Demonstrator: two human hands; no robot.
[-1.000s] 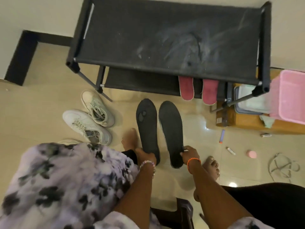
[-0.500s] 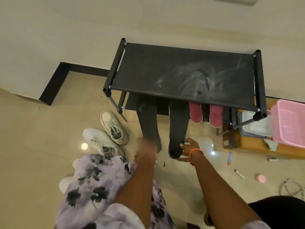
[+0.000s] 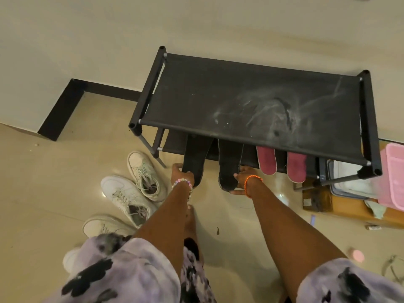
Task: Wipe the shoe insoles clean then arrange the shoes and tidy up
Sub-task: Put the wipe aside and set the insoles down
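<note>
A second ago the two long black foam insoles lay flat on the tiled floor in front of the person; now both have been slid forward, their toe ends tucked under the dusty black fabric top of the metal-framed shoe rack [image 3: 251,101] and resting on its lower shelf. The left hand [image 3: 181,174] grips the heel end of the left black insole [image 3: 195,159], fingers curled round its outer edge. The right hand [image 3: 244,178] pinches the heel of the right black insole [image 3: 229,165], thumb beneath the heel tip and fingers along its far side. Just beyond the right fingers lean two pink insoles [image 3: 281,164], already set on the same shelf. Three pale, worn lace-up sneakers [image 3: 131,193] sit just outside the left fingers. This suggests the wiping is finished and arranging has begun; the sneakers are apparently not yet put away.
</note>
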